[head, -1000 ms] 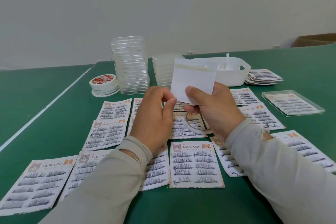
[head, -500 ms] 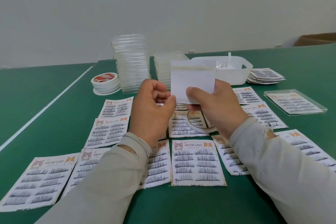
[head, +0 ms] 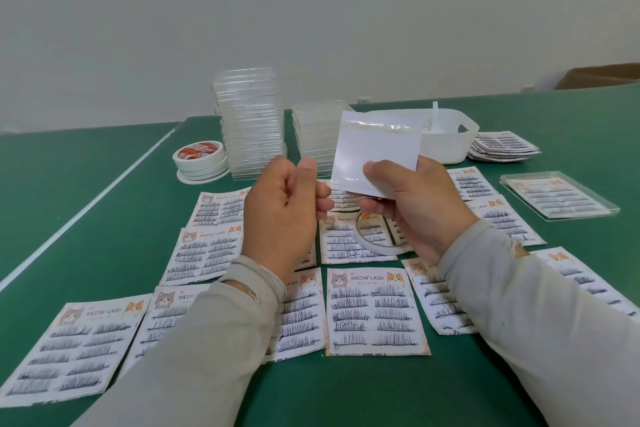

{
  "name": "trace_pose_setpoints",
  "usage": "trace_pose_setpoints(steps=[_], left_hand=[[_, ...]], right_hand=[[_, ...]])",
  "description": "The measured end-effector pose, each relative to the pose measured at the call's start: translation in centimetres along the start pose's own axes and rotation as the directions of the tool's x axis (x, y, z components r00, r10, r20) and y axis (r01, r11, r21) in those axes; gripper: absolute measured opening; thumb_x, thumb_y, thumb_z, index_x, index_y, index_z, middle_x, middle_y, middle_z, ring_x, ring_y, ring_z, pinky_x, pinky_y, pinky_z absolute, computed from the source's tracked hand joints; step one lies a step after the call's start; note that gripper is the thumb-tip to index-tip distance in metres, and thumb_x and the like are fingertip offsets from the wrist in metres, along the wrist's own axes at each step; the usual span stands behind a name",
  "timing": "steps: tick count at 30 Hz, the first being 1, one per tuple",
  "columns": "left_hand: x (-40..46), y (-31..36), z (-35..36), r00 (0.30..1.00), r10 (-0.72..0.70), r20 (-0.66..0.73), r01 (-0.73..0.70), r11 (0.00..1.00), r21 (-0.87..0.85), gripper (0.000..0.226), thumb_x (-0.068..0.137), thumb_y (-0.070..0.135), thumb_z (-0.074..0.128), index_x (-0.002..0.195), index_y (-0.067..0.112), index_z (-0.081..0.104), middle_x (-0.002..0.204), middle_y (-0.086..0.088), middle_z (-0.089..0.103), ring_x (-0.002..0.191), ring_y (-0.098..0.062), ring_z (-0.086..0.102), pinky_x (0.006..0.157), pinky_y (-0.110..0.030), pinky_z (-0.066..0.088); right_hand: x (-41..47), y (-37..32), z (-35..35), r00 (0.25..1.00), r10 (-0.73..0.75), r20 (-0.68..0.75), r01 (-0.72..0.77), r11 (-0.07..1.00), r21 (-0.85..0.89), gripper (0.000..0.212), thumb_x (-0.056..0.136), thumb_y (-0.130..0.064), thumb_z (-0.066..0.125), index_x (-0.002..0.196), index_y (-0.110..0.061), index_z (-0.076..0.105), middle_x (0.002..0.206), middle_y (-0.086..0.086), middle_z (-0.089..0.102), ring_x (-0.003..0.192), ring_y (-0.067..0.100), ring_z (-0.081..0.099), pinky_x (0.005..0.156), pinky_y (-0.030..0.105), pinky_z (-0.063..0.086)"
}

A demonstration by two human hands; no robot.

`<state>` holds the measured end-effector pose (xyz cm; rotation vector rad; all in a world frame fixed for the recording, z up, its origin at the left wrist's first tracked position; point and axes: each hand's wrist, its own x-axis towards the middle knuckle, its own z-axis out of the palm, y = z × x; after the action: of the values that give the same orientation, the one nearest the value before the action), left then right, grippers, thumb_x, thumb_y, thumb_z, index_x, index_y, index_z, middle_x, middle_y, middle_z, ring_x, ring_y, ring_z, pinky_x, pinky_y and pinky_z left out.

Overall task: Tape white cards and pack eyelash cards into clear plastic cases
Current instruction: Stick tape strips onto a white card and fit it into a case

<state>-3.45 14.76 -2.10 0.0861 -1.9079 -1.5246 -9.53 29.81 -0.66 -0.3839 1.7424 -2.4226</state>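
Left hand [head: 282, 215], fingers curled empty, now clear of white card [head: 375, 149]; right hand [head: 412, 204] pinches it alone, taped, mid-frame.

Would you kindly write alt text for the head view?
The right hand pinches a glossy white card upright above rows of printed eyelash cards on a green table; the left hand hovers beside it, fingers curled, holding nothing visible. Behind stand stacked clear plastic cases, tape rolls and a white plastic bin.

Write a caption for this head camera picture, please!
Right hand holds up a white card above eyelash cards on the green table.
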Motion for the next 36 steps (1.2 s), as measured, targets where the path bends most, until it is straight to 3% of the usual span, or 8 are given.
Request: trace_pose_setpoints(steps=[3,4,7,16,23,28,36], left_hand=[[-0.13,-0.25,-0.02,0.986,0.159,0.043,-0.164,0.974,0.155,0.019,0.099,0.034,0.064,0.082,0.027,0.069,0.081,0.008,0.071,0.080,-0.013,0.070,0.074,-0.036,0.061],[-0.18,-0.24,-0.04,0.978,0.197,0.066,-0.206,0.962,0.180,0.012,0.096,0.030,0.068,0.085,0.035,0.070,0.086,0.012,0.071,0.084,-0.008,0.069,0.079,-0.030,0.059],[-0.38,-0.16,-0.06,0.969,0.230,0.086,-0.244,0.939,0.241,0.026,0.090,0.023,0.076,0.088,0.047,0.068,0.090,0.022,0.070,0.089,0.002,0.066,0.079,-0.010,0.050],[-0.35,-0.20,0.12,0.976,0.204,0.075,-0.216,0.948,0.234,0.018,0.090,0.021,0.076,0.096,0.037,0.073,0.093,0.022,0.071,0.089,0.005,0.067,0.077,-0.004,0.047],[-0.23,-0.19,0.23,0.991,0.103,0.088,-0.120,0.968,0.219,0.016,0.089,0.022,0.076,0.082,0.035,0.069,0.085,0.012,0.071,0.081,-0.008,0.070,0.079,-0.026,0.056],[-0.40,-0.02,0.25,0.991,0.116,0.065,-0.126,0.975,0.184,0.018,0.089,0.020,0.076,0.088,0.036,0.068,0.085,0.018,0.071,0.084,0.000,0.067,0.078,-0.017,0.056],[-0.30,0.23,0.14,0.995,0.070,0.071,-0.082,0.982,0.168,0.022,0.088,0.020,0.078,0.086,0.040,0.069,0.084,0.018,0.073,0.082,-0.002,0.070,0.079,-0.018,0.056]], right_hand=[[-0.04,-0.14,-0.02,1.000,0.012,-0.012,-0.012,1.000,0.027,0.013,0.091,-0.007,0.069,0.103,-0.012,0.070,0.103,0.006,0.076,0.088,0.021,0.074,0.060,0.024,0.057],[-0.07,-0.18,-0.03,1.000,0.015,-0.014,-0.015,0.999,0.032,0.015,0.092,-0.007,0.069,0.105,-0.012,0.070,0.105,0.007,0.076,0.089,0.022,0.074,0.061,0.024,0.057],[-0.15,-0.19,0.00,1.000,0.019,-0.014,-0.019,0.999,0.032,0.016,0.092,-0.008,0.068,0.108,-0.010,0.069,0.108,0.009,0.076,0.092,0.024,0.075,0.062,0.024,0.058],[-0.36,-0.05,0.41,1.000,-0.011,-0.015,0.011,1.000,0.005,0.014,0.093,-0.007,0.067,0.105,-0.011,0.071,0.100,0.005,0.078,0.087,0.020,0.076,0.065,0.023,0.059],[-0.42,0.21,0.57,0.999,-0.039,0.002,0.039,0.999,-0.034,0.015,0.093,-0.006,0.066,0.106,-0.014,0.071,0.100,0.003,0.078,0.090,0.019,0.076,0.067,0.024,0.059],[-0.35,0.22,0.54,0.999,-0.034,-0.017,0.034,0.999,-0.015,0.016,0.093,-0.007,0.067,0.108,-0.012,0.070,0.103,0.003,0.078,0.092,0.020,0.076,0.067,0.024,0.059],[-0.25,0.43,0.49,0.999,-0.043,-0.017,0.043,0.999,-0.014,0.015,0.093,-0.008,0.069,0.106,-0.014,0.070,0.099,0.001,0.078,0.091,0.019,0.076,0.067,0.024,0.059]])
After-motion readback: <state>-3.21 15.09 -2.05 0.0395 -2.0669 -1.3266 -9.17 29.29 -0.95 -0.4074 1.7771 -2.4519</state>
